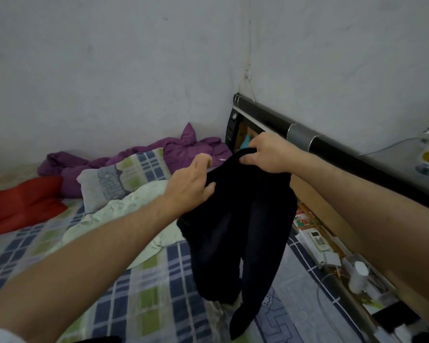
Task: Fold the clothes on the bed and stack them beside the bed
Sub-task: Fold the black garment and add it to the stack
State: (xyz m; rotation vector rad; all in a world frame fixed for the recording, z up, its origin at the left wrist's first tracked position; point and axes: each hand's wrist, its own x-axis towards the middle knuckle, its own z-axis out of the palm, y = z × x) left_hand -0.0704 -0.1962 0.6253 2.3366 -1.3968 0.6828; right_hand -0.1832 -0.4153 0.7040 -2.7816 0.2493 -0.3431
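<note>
Both hands hold a dark navy garment [235, 219] up in the air above the bed [144, 288], which is covered by a blue, green and white plaid sheet. The left hand [191, 184] grips the garment's upper edge on its left side, fingers curled over the cloth and thumb pressed against the front. The right hand [268, 152] pinches the same edge higher up and to the right, its fingers bunched round a fold of fabric. Below the two grips the garment hangs in two long lobes, and its lowest tip dangles just over the sheet, near the bed's right edge.

To the left of the garment a pale crumpled cloth [124, 219] lies on the bed, partly behind the left forearm. Beyond that sits a plaid pillow [124, 177], with a purple quilted jacket [159, 154] heaped against the wall behind it and a red garment [22, 201] further left. To the right of the garment runs the dark headboard [307, 137], with a white remote control [317, 240] lying on its ledge.
</note>
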